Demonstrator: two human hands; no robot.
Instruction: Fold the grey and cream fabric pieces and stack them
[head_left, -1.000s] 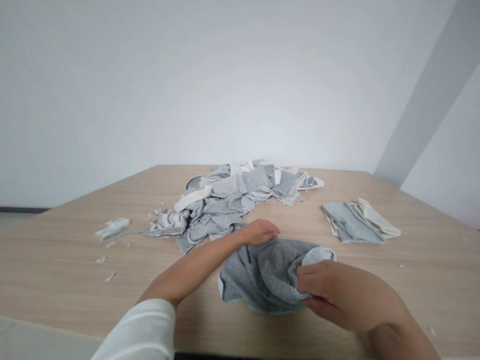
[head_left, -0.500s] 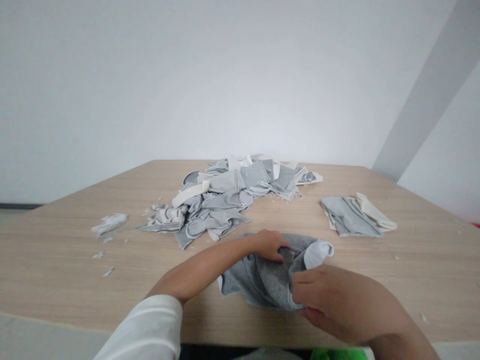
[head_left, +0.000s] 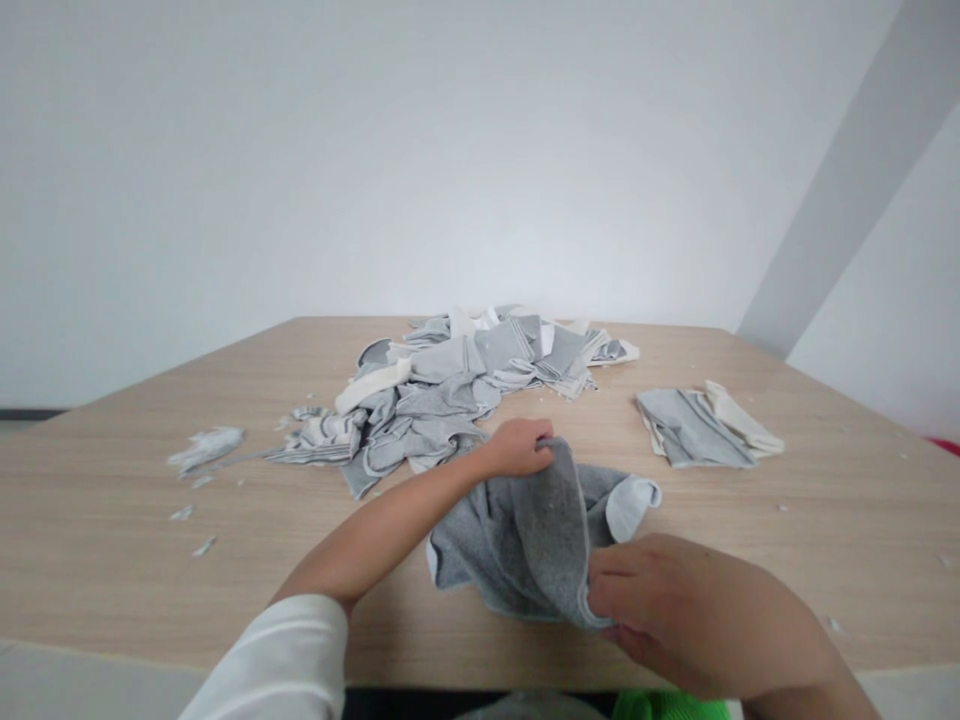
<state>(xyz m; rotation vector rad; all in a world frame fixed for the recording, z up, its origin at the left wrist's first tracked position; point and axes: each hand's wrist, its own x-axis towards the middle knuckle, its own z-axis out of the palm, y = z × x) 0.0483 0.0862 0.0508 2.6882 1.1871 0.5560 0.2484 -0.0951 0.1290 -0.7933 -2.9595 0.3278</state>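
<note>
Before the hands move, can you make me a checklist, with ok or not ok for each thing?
1. Left hand gripping the cloth: ok, it pinches a raised edge.
2. Right hand gripping too: ok, at the near edge.
3. Cloth smooth: not ok, it's bunched.
4. Cloth apart from the big pile: cannot tell, the left arm hides part.
5. Small pile apart from the hands: ok.
6. Scraps gone: not ok.
</note>
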